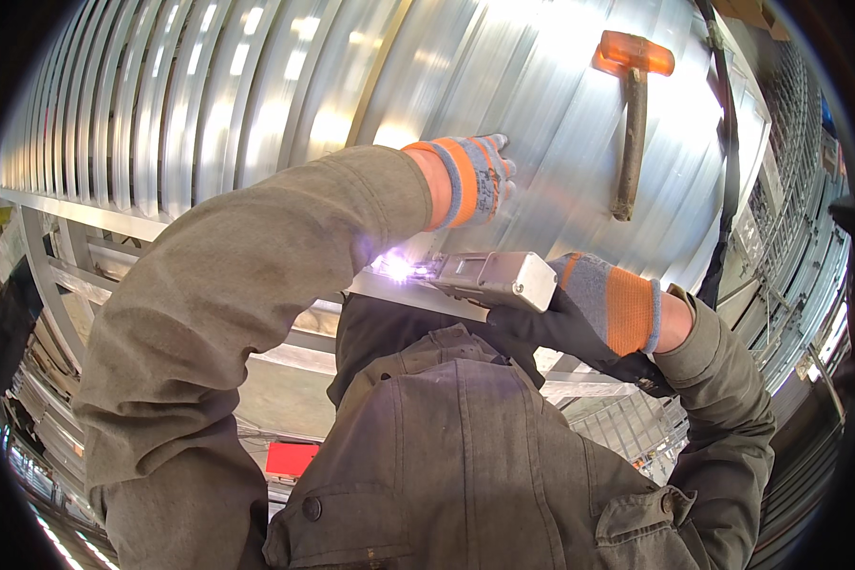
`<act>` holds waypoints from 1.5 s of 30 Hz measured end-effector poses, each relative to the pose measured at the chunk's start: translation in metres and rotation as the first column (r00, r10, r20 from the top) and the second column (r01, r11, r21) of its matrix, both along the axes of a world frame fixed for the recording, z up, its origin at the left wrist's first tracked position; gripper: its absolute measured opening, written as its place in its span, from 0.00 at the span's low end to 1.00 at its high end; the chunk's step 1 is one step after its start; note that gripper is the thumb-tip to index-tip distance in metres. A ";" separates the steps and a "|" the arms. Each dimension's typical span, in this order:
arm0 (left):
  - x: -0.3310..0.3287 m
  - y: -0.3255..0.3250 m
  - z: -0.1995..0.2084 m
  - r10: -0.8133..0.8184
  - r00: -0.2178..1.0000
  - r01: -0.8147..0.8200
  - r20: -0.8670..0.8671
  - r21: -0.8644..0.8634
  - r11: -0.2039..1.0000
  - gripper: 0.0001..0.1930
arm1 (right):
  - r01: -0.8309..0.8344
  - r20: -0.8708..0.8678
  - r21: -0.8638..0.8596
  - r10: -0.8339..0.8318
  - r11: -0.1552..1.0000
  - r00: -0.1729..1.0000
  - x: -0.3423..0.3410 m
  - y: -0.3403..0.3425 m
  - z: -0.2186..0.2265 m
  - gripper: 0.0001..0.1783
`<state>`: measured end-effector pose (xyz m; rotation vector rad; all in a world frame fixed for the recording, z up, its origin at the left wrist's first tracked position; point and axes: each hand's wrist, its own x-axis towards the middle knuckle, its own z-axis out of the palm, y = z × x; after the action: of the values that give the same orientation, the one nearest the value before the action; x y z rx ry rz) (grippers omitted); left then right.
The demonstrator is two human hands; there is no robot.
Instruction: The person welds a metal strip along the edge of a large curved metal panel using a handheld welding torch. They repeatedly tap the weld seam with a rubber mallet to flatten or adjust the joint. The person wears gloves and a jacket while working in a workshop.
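My left hand, in a grey and orange glove, rests on a wide ribbed panel of shiny metal. Its fingers are spread a little and hold nothing. Closed round a boxy metal handheld welding torch is my right hand, in a matching glove. The torch's nozzle points left, where a bright violet-white glow burns at the panel's near edge, close under my left sleeve. The glow hides the exact spot of contact.
A mallet with an orange head and worn handle lies on the panel at the right. A dark strap runs down the panel's right side. Metal frame bars stand at the left. A red box sits below.
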<state>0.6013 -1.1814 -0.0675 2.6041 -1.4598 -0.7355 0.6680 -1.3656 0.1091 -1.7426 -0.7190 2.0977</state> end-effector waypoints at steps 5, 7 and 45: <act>-0.002 0.003 -0.001 -0.011 1.000 0.012 0.021 -0.048 0.999 0.17 | -0.050 0.026 -0.026 0.051 0.998 0.998 0.000 -0.006 -0.002 0.26; -0.003 0.002 -0.001 -0.001 1.000 0.002 0.021 -0.034 0.999 0.16 | 0.005 0.000 0.032 -0.005 0.999 1.000 0.001 -0.008 0.000 0.26; 0.011 -0.006 0.020 0.244 0.958 -0.181 0.152 -0.343 0.922 0.15 | -0.038 0.219 0.265 -0.021 0.964 0.976 0.017 -0.082 0.028 0.25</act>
<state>0.6119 -1.1877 -0.0471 2.5669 -1.1859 -0.1994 0.6850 -1.4474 0.1376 -1.8334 -1.0212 1.7313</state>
